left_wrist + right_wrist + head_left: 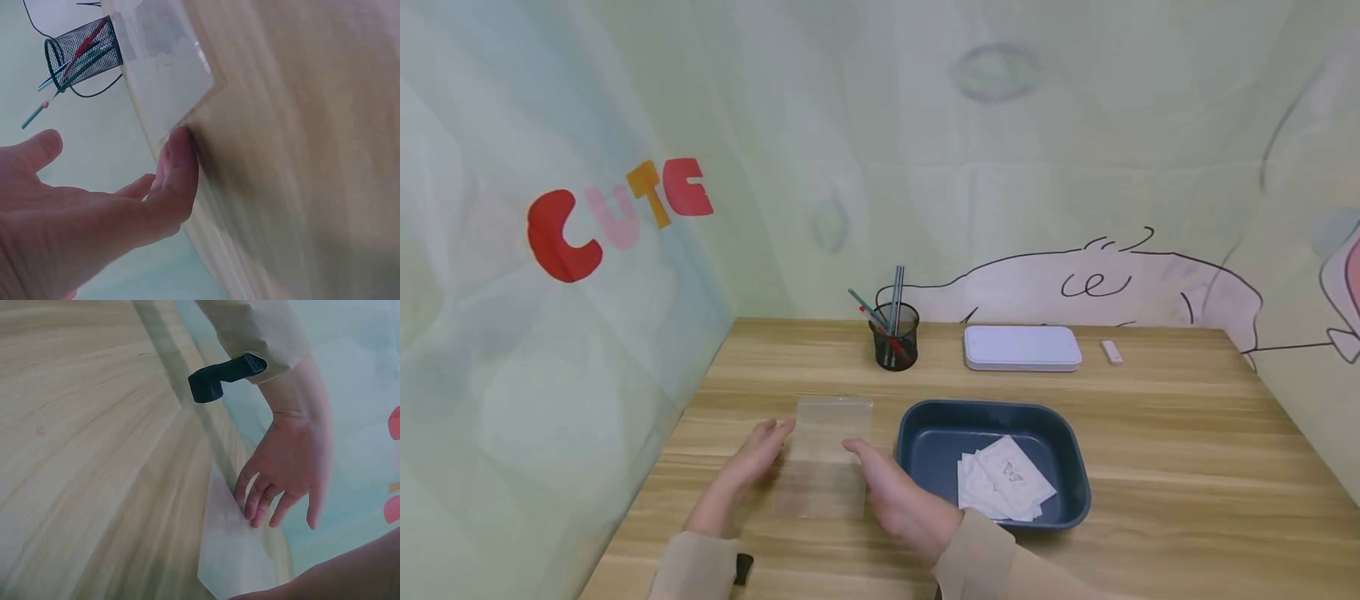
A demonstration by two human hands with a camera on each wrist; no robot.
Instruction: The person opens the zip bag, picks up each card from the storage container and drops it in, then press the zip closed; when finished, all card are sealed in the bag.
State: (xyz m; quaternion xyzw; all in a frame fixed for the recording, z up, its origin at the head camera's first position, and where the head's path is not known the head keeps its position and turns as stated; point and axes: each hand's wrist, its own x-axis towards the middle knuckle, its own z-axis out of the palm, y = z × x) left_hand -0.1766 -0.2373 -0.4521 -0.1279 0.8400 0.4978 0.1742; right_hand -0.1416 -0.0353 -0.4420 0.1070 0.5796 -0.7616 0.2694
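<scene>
Reading left to right across the table: left hand, fingers loosely bent and gripping nothing, is just beside a plastic bag (fingertip contact cannot be told, even from the left wrist view). Bag lies flat on the wood between both hands. Right hand at the bag's right side, thumb straight out over it, no grip seen; other fingers mostly hidden. Pen cup stands farther back. Next, a tray with white packets overlapping in its near part, right of middle; behind it, a white case. Progress, by judgement: early. Done: bag laid out flat. Left: bag not yet held by either hand, no contents visible in it; packets sit in the tray.
</scene>
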